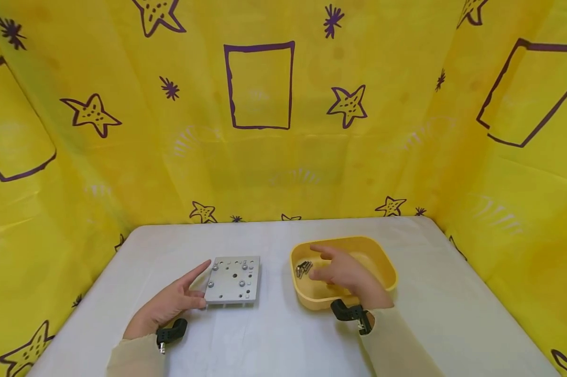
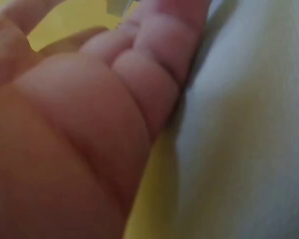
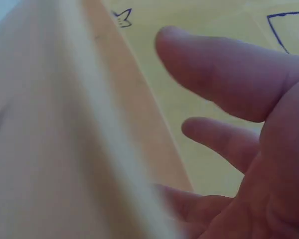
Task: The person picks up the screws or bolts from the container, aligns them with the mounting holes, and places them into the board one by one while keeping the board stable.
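On the left of the white table sits a square metal plate (image 1: pixel 228 289) with holes and several socket-head screws (image 1: pixel 242 283) in its top face; screw ends show under its front edge. My left hand (image 1: pixel 170 305) holds the plate at its left side, index finger extended along the edge and thumb side at the near corner. In the left wrist view the left hand's fingers (image 2: pixel 144 84) look curled. My right hand (image 1: pixel 347 272) reaches over a yellow bin (image 1: pixel 393 276), thumb and fingers spread apart. Loose screws (image 1: pixel 304 269) lie in the bin's left side, near its fingertips.
A white cloth covers the table (image 1: pixel 283 340). Yellow curtains (image 1: pixel 264 173) with stars and squares stand behind and at both sides. Each wrist carries a black camera mount (image 1: pixel 171 332). The bin's rim rises around the right hand.
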`<control>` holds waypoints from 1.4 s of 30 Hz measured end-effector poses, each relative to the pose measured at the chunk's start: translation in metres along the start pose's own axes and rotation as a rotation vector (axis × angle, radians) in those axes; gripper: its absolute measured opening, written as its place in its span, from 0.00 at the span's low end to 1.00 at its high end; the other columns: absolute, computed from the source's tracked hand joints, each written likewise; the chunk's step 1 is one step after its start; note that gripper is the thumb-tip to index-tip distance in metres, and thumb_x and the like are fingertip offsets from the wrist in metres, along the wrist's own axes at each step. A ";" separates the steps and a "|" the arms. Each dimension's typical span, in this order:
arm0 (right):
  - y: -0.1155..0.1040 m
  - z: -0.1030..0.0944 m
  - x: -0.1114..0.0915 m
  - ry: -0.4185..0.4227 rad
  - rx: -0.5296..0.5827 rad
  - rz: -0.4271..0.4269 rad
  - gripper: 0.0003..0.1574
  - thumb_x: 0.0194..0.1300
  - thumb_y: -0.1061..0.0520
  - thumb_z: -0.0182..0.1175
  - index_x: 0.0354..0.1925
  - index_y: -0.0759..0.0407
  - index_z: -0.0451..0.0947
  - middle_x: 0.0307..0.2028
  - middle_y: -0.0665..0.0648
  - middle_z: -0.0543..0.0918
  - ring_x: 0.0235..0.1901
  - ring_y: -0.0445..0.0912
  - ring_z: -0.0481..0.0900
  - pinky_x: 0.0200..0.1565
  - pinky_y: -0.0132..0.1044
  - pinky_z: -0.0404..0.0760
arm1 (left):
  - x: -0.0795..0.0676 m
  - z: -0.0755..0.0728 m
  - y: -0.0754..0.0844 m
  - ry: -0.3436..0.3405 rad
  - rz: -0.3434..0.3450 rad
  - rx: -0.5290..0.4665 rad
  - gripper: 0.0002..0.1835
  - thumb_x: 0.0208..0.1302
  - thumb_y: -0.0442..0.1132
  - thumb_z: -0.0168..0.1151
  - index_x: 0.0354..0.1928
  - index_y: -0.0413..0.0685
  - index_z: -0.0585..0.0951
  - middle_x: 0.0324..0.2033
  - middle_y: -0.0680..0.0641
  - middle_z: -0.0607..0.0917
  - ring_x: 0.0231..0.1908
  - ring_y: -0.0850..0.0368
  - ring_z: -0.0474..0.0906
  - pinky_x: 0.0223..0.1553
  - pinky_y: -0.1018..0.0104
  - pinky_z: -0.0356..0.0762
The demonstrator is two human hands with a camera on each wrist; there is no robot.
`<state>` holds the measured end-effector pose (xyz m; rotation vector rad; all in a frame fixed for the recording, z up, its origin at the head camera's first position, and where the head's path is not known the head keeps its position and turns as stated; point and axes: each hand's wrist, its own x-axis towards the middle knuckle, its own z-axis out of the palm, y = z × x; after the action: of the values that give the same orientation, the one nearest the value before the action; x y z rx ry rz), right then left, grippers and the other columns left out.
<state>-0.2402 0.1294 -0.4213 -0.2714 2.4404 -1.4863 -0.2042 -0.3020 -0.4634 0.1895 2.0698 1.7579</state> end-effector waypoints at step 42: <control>0.016 0.026 0.025 0.026 -0.561 -0.111 0.20 0.54 0.60 0.74 0.47 0.57 0.85 0.45 0.54 0.83 0.43 0.49 0.76 0.55 0.49 0.73 | 0.018 0.005 -0.005 -0.067 0.020 -0.052 0.58 0.56 0.29 0.73 0.80 0.56 0.46 0.70 0.30 0.60 0.37 0.51 0.79 0.33 0.69 0.75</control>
<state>-0.2559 0.1077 -0.4497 -0.5028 2.8571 -0.8082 -0.2176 -0.2915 -0.4726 0.2513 1.9800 1.7902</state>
